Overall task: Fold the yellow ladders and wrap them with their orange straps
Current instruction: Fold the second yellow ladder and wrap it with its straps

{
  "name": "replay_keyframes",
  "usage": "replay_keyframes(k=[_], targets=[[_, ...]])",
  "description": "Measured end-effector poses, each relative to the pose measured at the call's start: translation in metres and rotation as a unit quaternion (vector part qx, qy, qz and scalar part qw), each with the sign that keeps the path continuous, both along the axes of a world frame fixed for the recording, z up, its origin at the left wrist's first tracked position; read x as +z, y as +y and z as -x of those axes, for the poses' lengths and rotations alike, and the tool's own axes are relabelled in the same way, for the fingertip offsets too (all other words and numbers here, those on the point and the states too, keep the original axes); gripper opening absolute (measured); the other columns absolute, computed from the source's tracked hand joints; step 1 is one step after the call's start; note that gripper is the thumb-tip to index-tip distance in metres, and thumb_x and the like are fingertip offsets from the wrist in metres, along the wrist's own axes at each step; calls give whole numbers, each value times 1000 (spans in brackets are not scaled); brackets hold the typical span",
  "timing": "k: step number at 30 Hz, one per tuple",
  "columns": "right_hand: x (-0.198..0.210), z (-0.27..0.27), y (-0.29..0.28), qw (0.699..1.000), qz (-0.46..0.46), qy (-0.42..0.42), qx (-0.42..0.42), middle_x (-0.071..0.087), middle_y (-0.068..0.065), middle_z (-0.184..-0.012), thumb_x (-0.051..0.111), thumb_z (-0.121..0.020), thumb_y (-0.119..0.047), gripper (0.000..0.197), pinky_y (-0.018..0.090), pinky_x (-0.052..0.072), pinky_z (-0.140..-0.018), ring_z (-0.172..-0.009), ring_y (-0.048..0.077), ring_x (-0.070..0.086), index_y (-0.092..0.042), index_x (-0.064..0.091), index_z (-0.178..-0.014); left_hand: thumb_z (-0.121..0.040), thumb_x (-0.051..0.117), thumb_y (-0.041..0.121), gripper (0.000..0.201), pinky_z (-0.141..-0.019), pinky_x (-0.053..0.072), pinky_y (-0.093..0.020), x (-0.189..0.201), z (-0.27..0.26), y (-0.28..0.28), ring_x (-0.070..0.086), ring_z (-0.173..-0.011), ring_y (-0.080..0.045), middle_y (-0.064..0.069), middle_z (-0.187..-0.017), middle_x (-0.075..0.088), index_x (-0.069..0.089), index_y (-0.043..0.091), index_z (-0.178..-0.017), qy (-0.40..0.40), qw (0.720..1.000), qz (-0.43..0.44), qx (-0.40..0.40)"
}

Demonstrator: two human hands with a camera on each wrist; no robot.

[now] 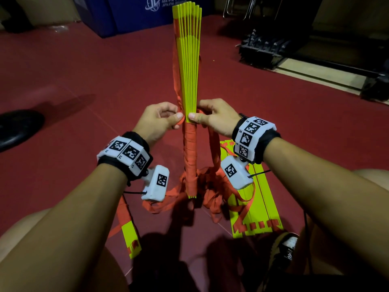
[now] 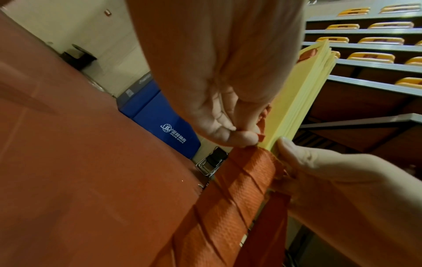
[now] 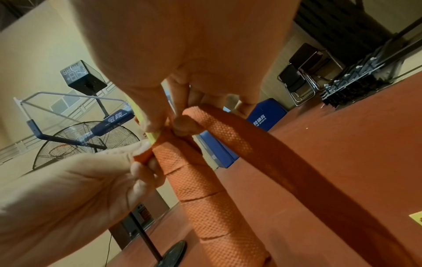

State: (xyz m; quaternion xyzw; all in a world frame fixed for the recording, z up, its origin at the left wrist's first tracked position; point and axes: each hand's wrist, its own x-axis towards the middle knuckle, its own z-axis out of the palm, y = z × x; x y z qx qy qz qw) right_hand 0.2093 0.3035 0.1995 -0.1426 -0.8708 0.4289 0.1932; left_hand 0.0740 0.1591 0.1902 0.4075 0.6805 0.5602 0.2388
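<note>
Two hands meet at the middle of the folded ladder bundle [image 1: 189, 66], which stands upright on the red floor [image 1: 84, 70] in front of you. At near left a loose yellow ladder piece [image 1: 131, 239] lies flat with orange webbing trailing from it. Your left hand [image 1: 156, 121] pinches a bit of orange strap [image 1: 190, 157] between thumb and curled fingers, against the bundle's left edge. The bundle's yellow slats sit tightly stacked, fanning slightly at the far top; its lower half is bound in overlapping orange turns, and slack strap pools around its foot. Your right hand [image 1: 212, 118] grips the bundle just above the wrapping, thumb pressed on the slats, with a strap loop hanging behind it. At near right a second flattened ladder [image 1: 256, 209] lies on the floor.
</note>
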Motion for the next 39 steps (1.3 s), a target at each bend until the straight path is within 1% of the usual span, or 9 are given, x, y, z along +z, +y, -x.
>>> replay_keyframes(k=[5, 9, 13, 18, 23, 27, 29, 33, 39], targets=[[2, -2, -1, 1000, -1, 0, 21, 60, -34, -63, 66, -95, -19, 20, 7, 36, -65, -61, -13, 53, -14, 71, -114, -95, 61, -7, 22, -65, 55, -16, -1, 2, 0, 66, -59, -2, 7, -64, 68, 57, 14, -93, -76, 997, 7, -14], [3, -5, 1, 999, 27, -3, 19, 62, -29, -66, 65, -95, -21, 23, 8, 37, -65, -61, -10, 53, -15, 71, -117, -97, 61, -3, 19, -72, 57, -17, 0, -1, 1, 70, -76, -3, -1, -92, 69, 62, 15, -103, -93, 994, 7, -48], [8, -7, -2, 997, 75, 5, 23, 65, -4, -82, 65, -96, -19, 21, 19, 41, -65, -70, 9, 50, -17, 71, -116, -104, 55, 17, 20, -77, 51, -18, -1, -1, -2, 64, -92, 1, 7, -108, 69, 66, 25, -118, -49, 992, 58, -103], [13, -7, -2, 993, 113, 25, 29, 70, 25, -102, 66, -90, -26, 27, 36, 49, -78, -84, 24, 57, -15, 72, -114, -105, 51, 37, 30, -101, 44, -38, -1, -8, -3, 64, -113, -6, 10, -114, 69, 60, 24, -131, -89, 986, 80, -114], [19, -11, -3, 992, 114, 35, 31, 63, 8, -86, 65, -95, -14, 18, 17, 42, -63, -73, 16, 49, -12, 71, -112, -100, 60, 35, 37, -99, 47, -39, 2, -10, -3, 67, -103, -10, 4, -108, 69, 59, 14, -131, -108, 987, 46, -114], [22, -13, -2, 989, 136, 45, 29, 62, 10, -80, 66, -94, -14, 6, 25, 41, -64, -72, 22, 50, -16, 71, -96, -104, 56, 21, 11, -80, 49, -26, -1, -10, 0, 64, -80, -3, 10, -87, 70, 61, 17, -113, -113, 989, 5, -96], [21, -12, -2, 991, 127, 29, 15, 60, 7, -71, 65, -96, -17, 13, 20, 42, -57, -62, 18, 52, -15, 66, -83, -104, 54, 17, 9, -69, 49, -19, -2, -11, 1, 64, -73, -1, 10, -82, 71, 62, 18, -107, -108, 991, -14, -79], [17, -6, -2, 995, 100, 19, -18, 57, 3, -56, 64, -97, -24, 30, 18, 37, -44, -40, 10, 47, -9, 55, -73, -101, 59, 10, 15, -76, 55, -21, -4, -8, 2, 70, -82, -6, 2, -93, 74, 65, 10, -114, -82, 994, -55, -43], [7, 2, -2, 996, 65, 21, -48, 60, 1, -51, 63, -96, -38, 42, 23, 38, -47, -41, 15, 51, -18, 50, -61, -97, 66, 9, 8, -74, 57, -26, -7, -7, 6, 69, -75, -8, -4, -90, 72, 65, 15, -101, -28, 997, -65, 14]])
